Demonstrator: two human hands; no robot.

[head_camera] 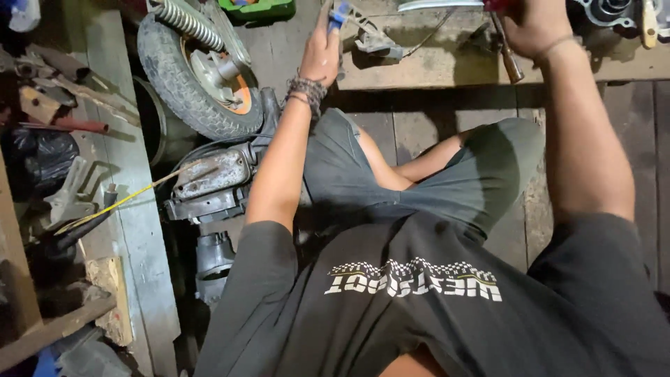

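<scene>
Steadying a grey metal part (373,38) at top centre — left hand (321,56) fingers closed on blue-handled tool (338,15); right hand (534,24) clenched round wooden-handled tool (508,52), probably for leverage.

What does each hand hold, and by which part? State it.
Left hand: blue-handled tool, by its handle. Right hand: wooden-handled screwdriver, gripped near its upper end.

Wheel (199,73) lies left of the left hand (321,56); engine (213,181) below the wheel. Bench (433,66) ahead, bearing a bracket (373,38); right hand (534,24) above it, screwdriver (508,56) beneath.
</scene>
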